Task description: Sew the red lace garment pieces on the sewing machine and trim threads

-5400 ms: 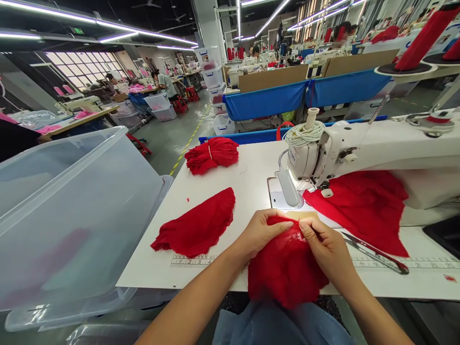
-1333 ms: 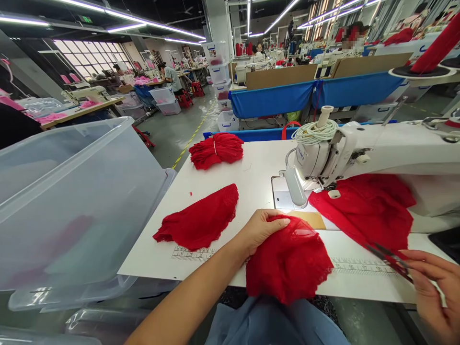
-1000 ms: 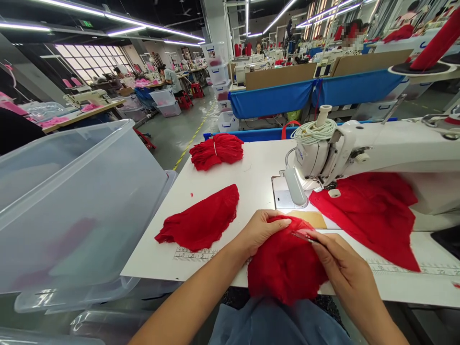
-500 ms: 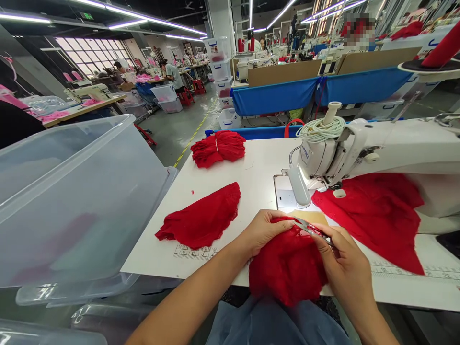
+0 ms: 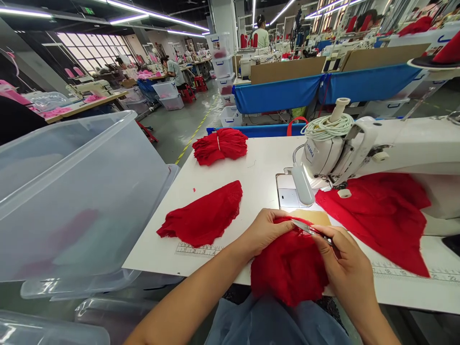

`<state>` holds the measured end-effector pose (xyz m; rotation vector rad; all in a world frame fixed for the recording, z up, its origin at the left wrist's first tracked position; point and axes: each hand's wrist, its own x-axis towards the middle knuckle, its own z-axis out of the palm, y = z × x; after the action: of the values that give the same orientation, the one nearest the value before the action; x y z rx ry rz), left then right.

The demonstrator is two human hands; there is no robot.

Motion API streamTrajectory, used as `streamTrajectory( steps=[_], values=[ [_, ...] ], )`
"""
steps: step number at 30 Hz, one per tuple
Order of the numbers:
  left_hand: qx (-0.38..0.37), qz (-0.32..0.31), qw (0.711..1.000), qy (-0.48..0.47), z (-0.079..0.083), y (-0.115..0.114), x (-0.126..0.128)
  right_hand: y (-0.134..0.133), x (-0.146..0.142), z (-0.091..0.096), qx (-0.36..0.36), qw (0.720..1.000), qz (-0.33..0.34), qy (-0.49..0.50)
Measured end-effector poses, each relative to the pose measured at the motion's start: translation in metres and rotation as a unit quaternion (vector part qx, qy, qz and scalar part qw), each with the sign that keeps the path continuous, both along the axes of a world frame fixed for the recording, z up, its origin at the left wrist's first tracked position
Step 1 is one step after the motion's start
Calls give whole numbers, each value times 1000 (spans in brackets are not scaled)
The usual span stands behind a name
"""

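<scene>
Scissors (image 5: 304,227), just in from lower right, are nosing at the lower-centre cloth (image 5: 287,275); right hand (image 5: 347,261) is gripping them, left hand (image 5: 266,232) is pinching cloth: snipping seems under way!

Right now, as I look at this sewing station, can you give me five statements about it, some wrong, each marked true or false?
1. The right hand holds metal snips. True.
2. The left hand is empty. False: it pinches the red cloth.
3. A tied red bundle lies on the white table. True.
4. The sewing machine has only blue fabric under its arm. False: a red piece lies there.
5. A translucent plastic bin stands to the left of the table. True.
</scene>
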<state>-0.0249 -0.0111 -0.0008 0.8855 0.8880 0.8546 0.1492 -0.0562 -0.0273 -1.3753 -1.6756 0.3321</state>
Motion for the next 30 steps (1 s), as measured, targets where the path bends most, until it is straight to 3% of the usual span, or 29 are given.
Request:
streamTrajectory(
  steps=[5, 14, 20, 26, 30],
  values=[
    [42, -13, 998, 42, 4, -1, -1, 1, -5, -4, 8, 1000, -16, -25],
    [15, -4, 1000, 14, 2, -1, 0, 2, -5, -5, 2, 1000, -18, -12],
    [42, -23, 998, 35, 2, -1, 0, 4, -10, -1, -15, 1000, -17, -8],
    [35, -22, 998, 36, 2, -2, -1, 4, -8, 5, -47, 993, -51, 91],
    [51, -26, 998, 38, 2, -1, -1, 3, -1, 6, -51, 988, -5, 143]
  ],
)
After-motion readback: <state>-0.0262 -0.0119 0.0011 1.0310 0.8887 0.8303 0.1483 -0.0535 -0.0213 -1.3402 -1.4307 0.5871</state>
